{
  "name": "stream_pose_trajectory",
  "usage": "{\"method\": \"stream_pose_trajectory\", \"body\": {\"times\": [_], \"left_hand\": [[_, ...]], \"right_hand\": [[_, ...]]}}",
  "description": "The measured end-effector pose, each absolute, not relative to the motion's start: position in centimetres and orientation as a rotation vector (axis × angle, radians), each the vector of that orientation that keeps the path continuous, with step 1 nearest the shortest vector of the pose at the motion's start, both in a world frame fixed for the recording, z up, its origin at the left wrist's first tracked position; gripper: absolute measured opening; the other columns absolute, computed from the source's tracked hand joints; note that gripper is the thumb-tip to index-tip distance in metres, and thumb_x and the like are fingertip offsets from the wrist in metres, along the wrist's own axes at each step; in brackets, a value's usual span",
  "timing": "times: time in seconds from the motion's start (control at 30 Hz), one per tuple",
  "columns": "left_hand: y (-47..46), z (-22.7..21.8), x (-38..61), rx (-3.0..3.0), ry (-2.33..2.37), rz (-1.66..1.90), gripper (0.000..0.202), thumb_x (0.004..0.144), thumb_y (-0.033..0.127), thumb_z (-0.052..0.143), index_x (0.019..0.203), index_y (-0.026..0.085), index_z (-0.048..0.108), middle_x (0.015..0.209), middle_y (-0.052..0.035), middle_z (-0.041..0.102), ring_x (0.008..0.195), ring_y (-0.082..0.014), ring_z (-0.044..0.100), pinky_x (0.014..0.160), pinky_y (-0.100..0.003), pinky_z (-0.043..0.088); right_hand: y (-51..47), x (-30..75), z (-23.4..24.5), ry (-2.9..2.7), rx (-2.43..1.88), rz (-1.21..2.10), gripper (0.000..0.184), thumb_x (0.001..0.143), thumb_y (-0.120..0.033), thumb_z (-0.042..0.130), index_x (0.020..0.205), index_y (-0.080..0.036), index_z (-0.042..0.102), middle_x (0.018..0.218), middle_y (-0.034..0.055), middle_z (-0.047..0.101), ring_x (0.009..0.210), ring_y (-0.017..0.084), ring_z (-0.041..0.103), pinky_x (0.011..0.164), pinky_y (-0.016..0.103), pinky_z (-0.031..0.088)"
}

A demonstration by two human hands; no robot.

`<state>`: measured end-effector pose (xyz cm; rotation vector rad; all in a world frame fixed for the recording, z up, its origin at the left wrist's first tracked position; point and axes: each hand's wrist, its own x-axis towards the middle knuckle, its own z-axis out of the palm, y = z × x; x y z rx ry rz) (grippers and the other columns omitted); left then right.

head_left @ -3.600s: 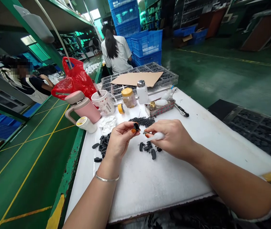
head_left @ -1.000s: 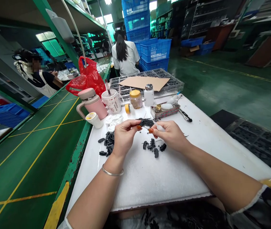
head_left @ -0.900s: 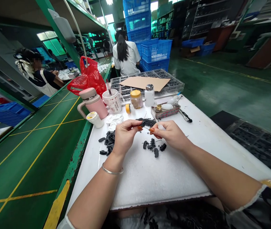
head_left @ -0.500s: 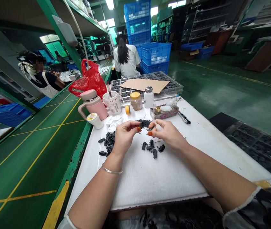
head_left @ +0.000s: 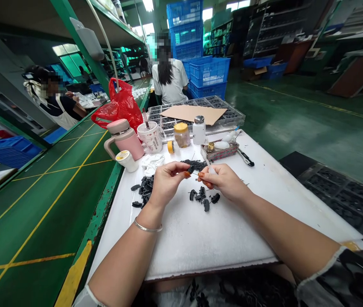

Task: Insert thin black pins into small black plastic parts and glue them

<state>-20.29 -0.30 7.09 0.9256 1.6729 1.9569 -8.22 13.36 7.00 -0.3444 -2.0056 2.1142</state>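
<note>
My left hand pinches a small black plastic part between thumb and fingers, above a heap of tiny black bits. Opposite it, my right hand is closed, its fingertips on a thin pin-like rod that points at the part. A translucent white piece with a narrow nozzle also sticks out of this hand; most of it is hidden. Several loose curved black parts lie below my hands. More black parts are piled left of my left wrist.
Along the white table's far side stand a pink mug, a patterned cup, a yellow-lidded jar, a white pump bottle and a small box. A cutter knife lies right. A green conveyor runs along the left.
My right fingers have closed more tightly together, and the thin rod now shows between them and the black part. My left hand keeps its pinch almost unmoved.
</note>
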Motion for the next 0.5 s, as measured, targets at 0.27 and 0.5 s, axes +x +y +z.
{"method": "stream_pose_trajectory", "body": {"times": [0.27,0.5], "left_hand": [[-0.09,7.07,-19.93,0.929,1.620,1.968,0.016,0.066,0.017,0.074,0.082,0.016,0.073,0.078,-0.0040,0.071,0.070,-0.0150,0.066,0.070,-0.029,0.056],[-0.12,6.47,-20.27,0.848,1.589,1.961,0.020,0.065,0.020,0.077,0.084,0.014,0.071,0.076,-0.0043,0.071,0.066,-0.0145,0.066,0.066,-0.028,0.056]], "right_hand": [[13.68,-8.51,6.35,-1.794,-0.405,2.510,0.034,0.069,-0.043,0.071,0.078,-0.011,0.060,0.056,-0.0034,0.043,0.047,0.005,0.033,0.047,0.020,0.025],[13.52,-8.47,6.86,-2.027,-0.403,2.116,0.036,0.064,-0.041,0.076,0.083,-0.014,0.062,0.064,-0.0022,0.053,0.057,0.008,0.042,0.055,0.021,0.030]]}}
